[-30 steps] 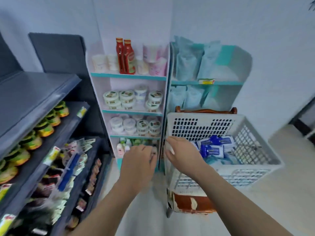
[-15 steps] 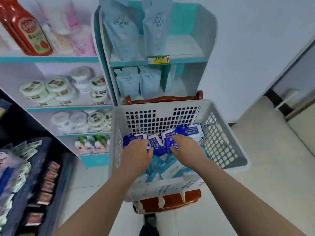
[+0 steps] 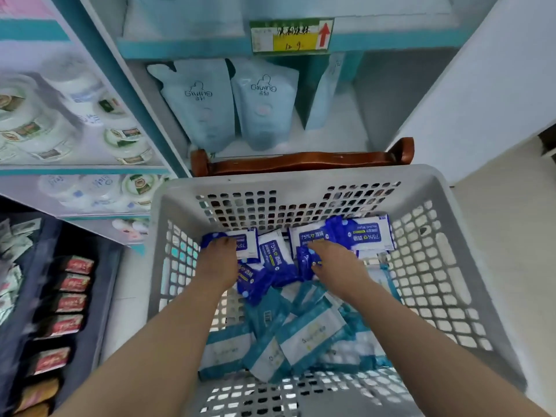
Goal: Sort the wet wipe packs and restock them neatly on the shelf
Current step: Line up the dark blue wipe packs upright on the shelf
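My left hand has its fingers curled round a dark blue wipe pack in the grey basket. My right hand pinches a second blue pack just beside. Teal packs lie behind the fingers, nearer me.

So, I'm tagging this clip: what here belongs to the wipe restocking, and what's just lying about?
Job: blue 75% wipe packs, teal-and-white wipe packs, grey basket, left hand, right hand.
Lying about: Giving pouches, white jars, red sachets, price tag.
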Available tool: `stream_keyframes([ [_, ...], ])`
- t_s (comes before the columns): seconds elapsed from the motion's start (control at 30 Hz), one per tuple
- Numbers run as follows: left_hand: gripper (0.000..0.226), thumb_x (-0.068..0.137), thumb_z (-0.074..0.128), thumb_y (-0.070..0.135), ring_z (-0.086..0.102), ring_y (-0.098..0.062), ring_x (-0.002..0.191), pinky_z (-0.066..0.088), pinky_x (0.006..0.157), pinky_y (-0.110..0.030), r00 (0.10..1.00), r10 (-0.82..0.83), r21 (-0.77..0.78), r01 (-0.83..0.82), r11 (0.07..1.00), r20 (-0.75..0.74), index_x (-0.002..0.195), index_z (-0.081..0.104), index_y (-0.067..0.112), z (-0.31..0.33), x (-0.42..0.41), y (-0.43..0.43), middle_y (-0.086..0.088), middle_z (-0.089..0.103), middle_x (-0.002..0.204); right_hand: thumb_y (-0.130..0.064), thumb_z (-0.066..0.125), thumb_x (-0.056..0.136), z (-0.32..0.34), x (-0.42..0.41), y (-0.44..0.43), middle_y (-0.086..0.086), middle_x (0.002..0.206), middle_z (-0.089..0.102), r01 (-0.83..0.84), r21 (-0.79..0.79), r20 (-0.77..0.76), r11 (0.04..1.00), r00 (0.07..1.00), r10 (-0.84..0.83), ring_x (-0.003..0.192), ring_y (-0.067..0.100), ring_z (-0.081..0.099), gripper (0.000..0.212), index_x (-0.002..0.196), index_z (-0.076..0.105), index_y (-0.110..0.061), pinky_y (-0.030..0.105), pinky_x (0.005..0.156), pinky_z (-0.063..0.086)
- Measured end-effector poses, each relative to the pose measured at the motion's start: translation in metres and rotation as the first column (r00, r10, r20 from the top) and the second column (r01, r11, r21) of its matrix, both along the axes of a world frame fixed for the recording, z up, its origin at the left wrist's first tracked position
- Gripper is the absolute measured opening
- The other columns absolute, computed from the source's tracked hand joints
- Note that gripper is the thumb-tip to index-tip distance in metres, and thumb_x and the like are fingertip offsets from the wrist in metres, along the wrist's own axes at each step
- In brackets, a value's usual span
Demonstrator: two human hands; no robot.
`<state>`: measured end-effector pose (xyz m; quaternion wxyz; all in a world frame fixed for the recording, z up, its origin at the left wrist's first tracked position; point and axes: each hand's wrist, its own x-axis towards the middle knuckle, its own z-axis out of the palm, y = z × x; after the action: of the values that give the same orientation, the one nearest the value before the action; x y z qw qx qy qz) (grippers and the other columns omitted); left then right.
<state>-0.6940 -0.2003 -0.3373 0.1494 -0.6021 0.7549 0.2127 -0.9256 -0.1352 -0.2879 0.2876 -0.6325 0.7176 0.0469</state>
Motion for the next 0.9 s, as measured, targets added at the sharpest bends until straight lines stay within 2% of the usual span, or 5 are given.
stream_keyframes([
  [0.23,0.052,0.087,0.052,0.010,0.053,-0.032,0.117,0.047,0.093,-0.039,0.995,-0.041,-0.094,0.049,0.994,0.089,0.138,0.044,0.012,-0.035,0.006,-0.004,-0.011,0.048,0.138,-0.008,0.060,0.085,-0.051,-0.028,-0.016,-0.001,0.129,0.058,-0.161,-0.006,-0.147,0.987,0.976,0.158,0.110,0.023,0.056,0.047,0.129,0.055,-0.023,0.030,0.090,0.046],
  [0.4,0.025,0.088,0.051,0.011,0.063,-0.029,0.100,0.051,0.081,-0.037,0.984,-0.088,-0.113,0.106,0.988,0.153,0.110,0.064,0.012,-0.034,0.010,-0.010,-0.010,0.064,0.112,-0.004,0.057,0.084,-0.066,-0.038,-0.021,0.008,0.129,0.052,-0.209,0.009,-0.224,0.978,0.953,0.205,0.114,0.027,0.051,0.048,0.130,0.051,-0.017,0.035,0.094,0.044],
  [0.67,0.018,0.069,0.055,0.030,0.058,-0.031,0.071,0.044,0.059,-0.030,0.975,0.115,-0.150,-0.145,0.978,-0.192,0.069,0.058,0.012,-0.010,0.001,0.024,-0.009,0.061,0.075,-0.017,0.059,0.089,-0.046,-0.051,-0.042,0.013,0.109,0.058,-0.147,0.002,0.014,0.989,0.989,0.147,0.098,0.031,0.058,0.023,0.110,0.063,-0.006,0.031,0.074,0.044],
  [0.83,0.036,0.062,0.064,0.057,0.030,-0.035,0.139,0.033,0.109,-0.047,0.975,0.184,0.101,-0.172,0.980,-0.127,0.076,0.068,0.025,-0.033,-0.003,0.021,-0.016,0.038,0.148,-0.012,0.061,0.088,-0.045,-0.052,-0.057,0.008,0.114,0.058,-0.169,-0.100,0.076,0.980,0.981,0.177,0.105,0.028,0.055,0.020,0.108,0.065,-0.007,0.030,0.079,0.042],
  [0.9,0.023,0.070,0.073,0.052,0.026,-0.029,0.141,0.030,0.111,-0.042,0.972,0.213,0.154,-0.197,0.968,-0.095,0.079,0.066,0.032,-0.036,-0.007,0.016,-0.012,0.030,0.153,-0.012,0.060,0.087,-0.055,-0.050,-0.060,0.007,0.118,0.058,-0.243,-0.111,0.006,0.964,0.969,0.245,0.114,0.030,0.049,0.019,0.105,0.063,-0.009,0.033,0.086,0.041],
])
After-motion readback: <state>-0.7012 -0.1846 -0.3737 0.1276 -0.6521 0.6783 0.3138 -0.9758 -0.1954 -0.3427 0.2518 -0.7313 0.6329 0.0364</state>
